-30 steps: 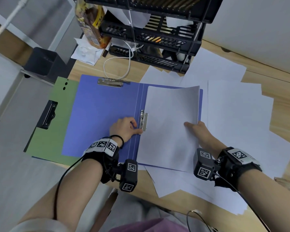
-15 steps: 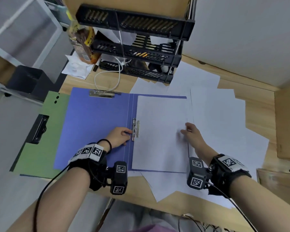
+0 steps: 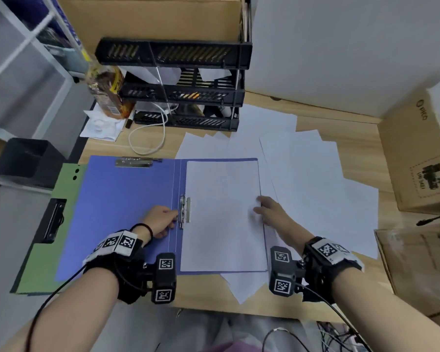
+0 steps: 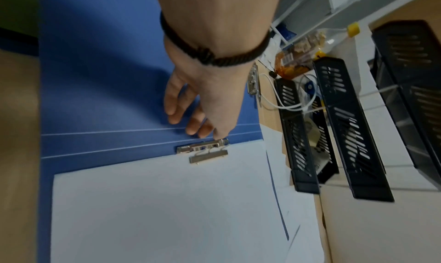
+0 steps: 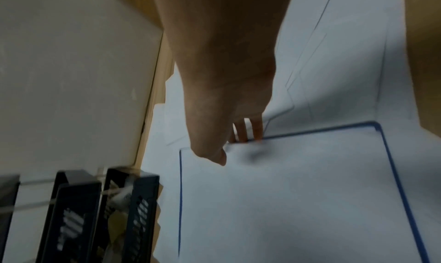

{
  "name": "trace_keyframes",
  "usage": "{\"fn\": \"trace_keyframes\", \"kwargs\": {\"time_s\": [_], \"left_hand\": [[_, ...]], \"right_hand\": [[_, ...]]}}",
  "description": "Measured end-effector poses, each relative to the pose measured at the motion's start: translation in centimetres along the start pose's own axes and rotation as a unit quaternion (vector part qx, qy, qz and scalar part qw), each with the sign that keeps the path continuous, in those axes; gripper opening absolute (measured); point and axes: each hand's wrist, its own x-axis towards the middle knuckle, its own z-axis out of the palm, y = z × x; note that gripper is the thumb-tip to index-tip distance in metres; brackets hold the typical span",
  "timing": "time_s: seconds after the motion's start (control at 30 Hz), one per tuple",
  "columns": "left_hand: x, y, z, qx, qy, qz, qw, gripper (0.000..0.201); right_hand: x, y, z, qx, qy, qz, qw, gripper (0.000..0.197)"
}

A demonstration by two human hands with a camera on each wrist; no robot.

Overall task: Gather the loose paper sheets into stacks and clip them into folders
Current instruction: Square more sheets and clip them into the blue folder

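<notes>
1 blue folder [image 3: 127, 212] open flat on desk [image 3: 341, 128] | 1 smooth white paper stack [image 3: 221, 224] on its right half, edge under 1 shiny metal clip [image 3: 185, 211] at the spine | left hand [image 3: 160, 221] relaxed – thumb tip on clip | right hand [image 3: 271, 212] fingers [image 5: 257, 129] straight along stack's right edge, thumb maybe on top

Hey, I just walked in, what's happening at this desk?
A person is filing paper. An open blue folder lies on the wooden desk, a stack of white sheets on its right half. The left hand touches the silver metal clip at the spine, whose bar lies over the stack's left edge. The right hand rests at the stack's right edge. More loose white sheets lie scattered beyond it, not yet gathered.
</notes>
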Motion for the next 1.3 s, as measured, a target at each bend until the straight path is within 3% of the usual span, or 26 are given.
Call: {"fn": "trace_keyframes", "kwargs": {"time_s": [0.1, 0.23, 0.33, 0.4, 0.53, 0.7, 0.83, 1.03, 1.23, 1.3], "left_hand": [[0.5, 3.1, 0.9, 0.03, 0.025, 0.074, 0.996, 0.029], [1.7, 8.1, 4.4, 0.029, -0.085, 0.112, 0.99, 0.024], [2.6, 11.7, 7.7, 0.073, -0.123, 0.167, 0.976, 0.017], [3.2, 13.8, 9.6, 0.104, -0.128, 0.197, 0.966, 0.024], [4.8, 16.8, 12.4, 0.186, -0.06, 0.22, 0.956, 0.043], [6.9, 18.4, 13.9, 0.318, 0.006, 0.188, 0.929, 0.059], [8.0, 18.8, 14.5, 0.301, 0.03, 0.203, 0.931, 0.076], [7.8, 20.3, 16.5, 0.282, 0.025, 0.255, 0.924, 0.082], [6.6, 22.0, 19.4, 0.294, 0.001, 0.267, 0.918, 0.07], [6.0, 22.5, 20.1, 0.269, -0.032, 0.272, 0.923, 0.065]], "right_hand": [[-0.7, 1.3, -3.2, 0.058, 0.004, 0.027, 0.998, 0.032], [-1.4, 3.8, -8.1, 0.098, 0.05, 0.055, 0.992, 0.021], [-1.9, 5.6, -12.0, 0.117, 0.095, 0.068, 0.986, 0.024], [-1.9, 6.8, -14.3, 0.12, 0.129, 0.073, 0.982, 0.033], [-1.3, 8.5, -17.8, 0.107, 0.201, 0.099, 0.969, 0.047], [1.1, 7.9, -19.9, 0.111, 0.277, 0.086, 0.951, 0.073], [4.0, 6.6, -20.3, 0.098, 0.263, 0.091, 0.955, 0.084], [7.2, 4.7, -19.8, 0.139, 0.257, 0.093, 0.952, 0.102], [8.3, 4.4, -20.4, 0.097, 0.207, 0.135, 0.964, 0.076], [8.4, 5.2, -20.6, 0.089, 0.208, 0.138, 0.964, 0.06]]}}
